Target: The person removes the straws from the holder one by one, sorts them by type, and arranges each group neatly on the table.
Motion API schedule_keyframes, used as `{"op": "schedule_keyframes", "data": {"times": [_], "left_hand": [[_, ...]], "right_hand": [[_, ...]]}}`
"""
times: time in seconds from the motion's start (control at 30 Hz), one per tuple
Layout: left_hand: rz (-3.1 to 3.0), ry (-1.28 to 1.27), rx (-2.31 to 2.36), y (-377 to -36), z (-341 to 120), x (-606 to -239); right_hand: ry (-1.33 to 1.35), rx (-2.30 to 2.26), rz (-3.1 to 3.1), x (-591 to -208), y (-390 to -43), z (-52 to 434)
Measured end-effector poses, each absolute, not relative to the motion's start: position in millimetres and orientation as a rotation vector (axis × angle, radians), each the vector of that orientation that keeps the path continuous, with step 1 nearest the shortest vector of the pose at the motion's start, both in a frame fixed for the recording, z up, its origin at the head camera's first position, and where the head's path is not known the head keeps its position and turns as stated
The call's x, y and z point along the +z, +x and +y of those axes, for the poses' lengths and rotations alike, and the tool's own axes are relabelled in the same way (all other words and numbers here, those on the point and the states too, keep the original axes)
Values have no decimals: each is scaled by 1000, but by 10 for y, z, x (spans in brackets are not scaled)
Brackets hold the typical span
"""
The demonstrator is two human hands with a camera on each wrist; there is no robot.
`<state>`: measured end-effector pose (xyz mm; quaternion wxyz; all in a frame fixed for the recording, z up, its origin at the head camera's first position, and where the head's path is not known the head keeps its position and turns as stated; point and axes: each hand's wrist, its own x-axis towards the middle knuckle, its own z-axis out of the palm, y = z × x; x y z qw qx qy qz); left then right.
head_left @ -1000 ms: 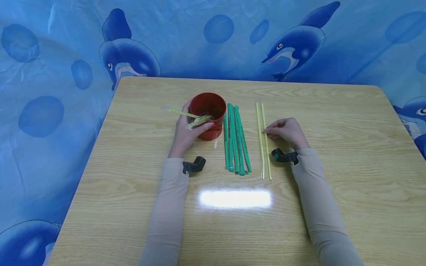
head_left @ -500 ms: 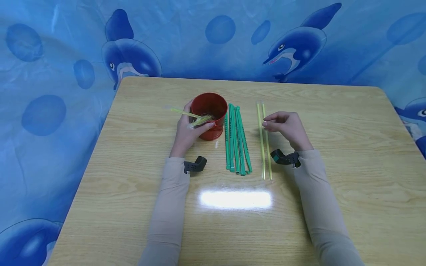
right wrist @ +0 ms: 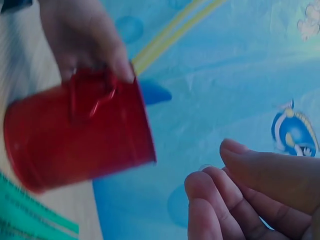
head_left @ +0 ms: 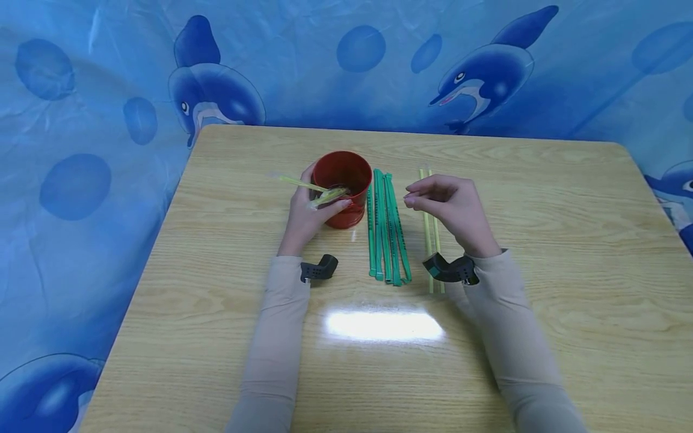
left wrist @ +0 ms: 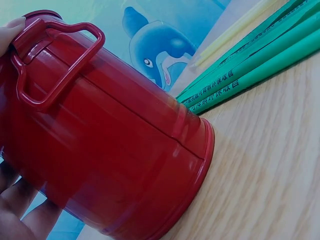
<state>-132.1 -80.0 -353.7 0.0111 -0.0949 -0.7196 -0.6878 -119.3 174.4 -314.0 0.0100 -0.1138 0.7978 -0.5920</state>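
My left hand (head_left: 303, 219) grips a red metal pot (head_left: 346, 218) from its left side, thumb at the rim. In the left wrist view the upright pot (left wrist: 120, 135) shows a looped wire handle on its wall. Yellow straws (head_left: 330, 196) in clear wrappers lean out over its left rim. My right hand (head_left: 449, 204) is over two more wrapped yellow straws (head_left: 437, 240) lying side by side on the table. Its fingers are loosely bent, and in the right wrist view the thumb of this hand (right wrist: 260, 190) stands apart from the fingers, with nothing seen between them.
Several green wrapped straws (head_left: 387, 228) lie in a bunch on the wooden table (head_left: 206, 270), between the pot and the yellow straws. A blue dolphin-print sheet (head_left: 303, 66) hangs behind the table's far edge.
My right hand has come up off the right-hand yellow straw and moved left toward the pot. Both yellow straws stay on the table. The left hand keeps holding the pot.
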Motion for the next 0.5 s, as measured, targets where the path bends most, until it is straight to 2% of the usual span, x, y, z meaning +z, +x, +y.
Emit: {"op": "schedule_keyframes", "data": {"times": [0.5], "left_hand": [[-2214,-306,-2168,-1305,-788,-3528]], "right_hand": [[-598,-1926,2349,-2988,-1219,1288]]}}
